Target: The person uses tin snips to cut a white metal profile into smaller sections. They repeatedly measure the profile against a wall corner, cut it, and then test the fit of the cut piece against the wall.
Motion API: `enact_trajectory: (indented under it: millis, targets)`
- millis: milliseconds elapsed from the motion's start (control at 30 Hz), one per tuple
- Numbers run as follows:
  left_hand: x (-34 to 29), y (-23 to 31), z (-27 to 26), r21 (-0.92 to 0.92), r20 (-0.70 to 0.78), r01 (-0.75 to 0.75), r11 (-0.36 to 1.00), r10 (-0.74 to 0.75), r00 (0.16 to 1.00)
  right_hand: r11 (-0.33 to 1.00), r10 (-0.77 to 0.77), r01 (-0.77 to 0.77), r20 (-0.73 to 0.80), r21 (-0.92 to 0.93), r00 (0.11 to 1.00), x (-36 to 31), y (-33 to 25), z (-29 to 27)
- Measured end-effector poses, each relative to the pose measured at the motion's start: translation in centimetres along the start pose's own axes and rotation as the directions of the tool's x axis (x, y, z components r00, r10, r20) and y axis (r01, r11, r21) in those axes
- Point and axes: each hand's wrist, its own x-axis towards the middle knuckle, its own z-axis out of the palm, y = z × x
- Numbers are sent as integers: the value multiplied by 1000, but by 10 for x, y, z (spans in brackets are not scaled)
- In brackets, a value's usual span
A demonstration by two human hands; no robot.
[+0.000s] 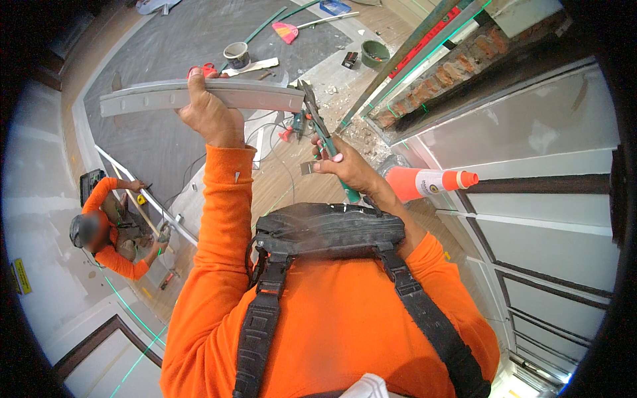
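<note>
My left hand (211, 113) is closed round a length of light grey metal channel (146, 99), thumb up over its edge. The channel lies across in front of me, with small slots or dents along its side. My right hand (352, 164) grips green-handled tin snips (314, 114). Their blades point up and away, right at the channel's right end. Whether the blades bite into the metal is hard to make out. A small bent metal piece (307, 168) shows by the right fingertips.
A co-worker (113, 225) in orange crouches at left with a long strip. An orange-and-white cone (428, 182) stands close right of my forearm. Beyond lie a bucket (237, 56), a green basin (375, 53), a power tool (298, 125), cables and rubble beside an exposed-brick wall opening (451, 76).
</note>
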Motion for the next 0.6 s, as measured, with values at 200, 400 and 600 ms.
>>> enact_trajectory:
  millis: [200, 400, 600]
  targets:
    - [1, -2, -1, 13, -16, -7, 1000, 8, 1000, 998, -30, 29, -18, -53, 999, 0, -3, -2]
    - [-4, -2, -1, 18, -5, -14, 1000, 14, 1000, 999, 19, -19, 11, -44, 1000, 0, 4, -5]
    - [-12, 2, 4, 29, 46, -92, 995, 91, 995, 999, -8, 9, 10, -49, 1000, 0, 10, -6]
